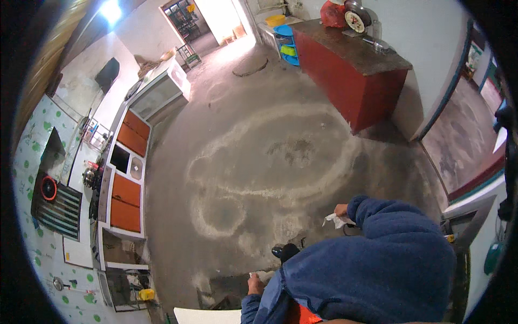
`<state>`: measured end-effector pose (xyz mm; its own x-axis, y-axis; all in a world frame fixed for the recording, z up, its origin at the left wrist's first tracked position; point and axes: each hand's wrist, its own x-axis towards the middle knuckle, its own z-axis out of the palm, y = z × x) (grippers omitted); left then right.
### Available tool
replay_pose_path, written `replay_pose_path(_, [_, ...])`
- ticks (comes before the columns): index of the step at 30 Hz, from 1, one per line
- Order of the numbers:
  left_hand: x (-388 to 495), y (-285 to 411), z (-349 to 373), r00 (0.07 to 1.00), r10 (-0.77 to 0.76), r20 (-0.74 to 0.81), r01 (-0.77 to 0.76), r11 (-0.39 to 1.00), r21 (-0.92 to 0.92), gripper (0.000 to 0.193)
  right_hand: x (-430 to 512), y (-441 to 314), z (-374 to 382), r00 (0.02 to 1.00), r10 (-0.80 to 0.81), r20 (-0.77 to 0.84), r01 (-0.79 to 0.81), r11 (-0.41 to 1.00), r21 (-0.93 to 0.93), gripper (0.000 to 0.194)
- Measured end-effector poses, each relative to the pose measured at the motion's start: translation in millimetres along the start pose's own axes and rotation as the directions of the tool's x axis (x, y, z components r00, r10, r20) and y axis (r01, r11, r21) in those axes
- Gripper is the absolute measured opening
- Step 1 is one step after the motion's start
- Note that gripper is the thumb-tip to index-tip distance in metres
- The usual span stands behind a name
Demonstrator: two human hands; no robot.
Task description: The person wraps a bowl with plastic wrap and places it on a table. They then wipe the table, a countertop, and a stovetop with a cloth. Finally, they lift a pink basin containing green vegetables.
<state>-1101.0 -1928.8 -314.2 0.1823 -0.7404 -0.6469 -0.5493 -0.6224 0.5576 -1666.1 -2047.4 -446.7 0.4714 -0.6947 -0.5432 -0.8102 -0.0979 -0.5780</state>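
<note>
My right hand (342, 209) is out ahead of the blue fleece sleeve, its fingers closed on a crumpled white cloth (338, 220) that hangs beneath it. Lower in the view, my left hand (255, 285) grips another whitish cloth (265, 276), which my clothing partly covers. Between the hands, a black shoe (277, 250) shows on the concrete floor (259, 170). The finer shape of both cloths is too small to make out.
Orange-doored kitchen cabinets (126, 201) line the left wall. A red counter (356, 89) with a dark top stands upper right, beside a blue plastic rack (290, 60). A white tabletop edge (206, 316) shows at the bottom. To the right is a doorway (457, 133).
</note>
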Motion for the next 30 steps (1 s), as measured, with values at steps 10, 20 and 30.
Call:
replay_pose_path(10, [135,88,-142,0.977,-0.207,0.047,0.19,0.756,-0.626,0.068,93,-58,-81,0.924,0.36,-0.126,-0.35,0.932,0.094,0.023])
replay_pose_path(20, [287,47,-221,0.989,-0.101,0.112,0.143,0.867,-0.477,0.075,199,-159,-121,0.948,0.213,-0.238,-0.1,0.906,0.412,0.023])
replay_pose_path(30, [408,97,-257,0.982,-0.174,-0.069,0.131,0.901,-0.413,0.068,261,-88,-215,0.932,0.332,-0.148,-0.267,0.901,0.341,0.025])
